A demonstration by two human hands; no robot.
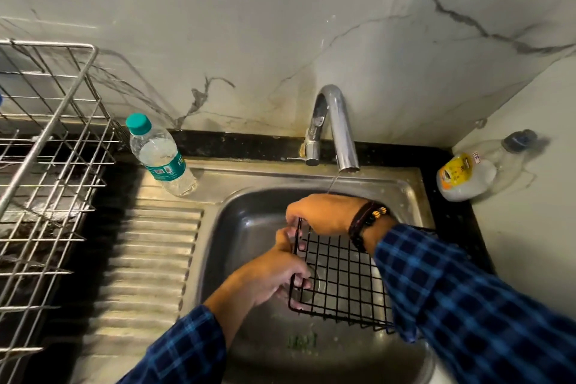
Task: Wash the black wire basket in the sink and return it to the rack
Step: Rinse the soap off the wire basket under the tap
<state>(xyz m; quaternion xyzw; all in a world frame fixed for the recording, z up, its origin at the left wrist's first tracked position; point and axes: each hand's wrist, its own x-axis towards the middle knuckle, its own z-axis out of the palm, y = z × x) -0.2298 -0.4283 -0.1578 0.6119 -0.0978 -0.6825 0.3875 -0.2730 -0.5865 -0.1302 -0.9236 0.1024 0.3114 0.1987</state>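
The black wire basket is held inside the steel sink, below the tap. My left hand grips the basket's left edge, fingers curled round the wires. My right hand grips the basket's upper left corner from above. A thin stream of water runs from the spout onto the back of my right hand. My right sleeve hides the basket's right side. The silver wire rack stands at the far left on the counter.
A clear water bottle with a teal cap stands on the sink's back left corner. A nearly empty plastic bottle with a yellow label lies on the right counter. The ribbed drainboard lies between sink and rack. Green bits sit in the basin.
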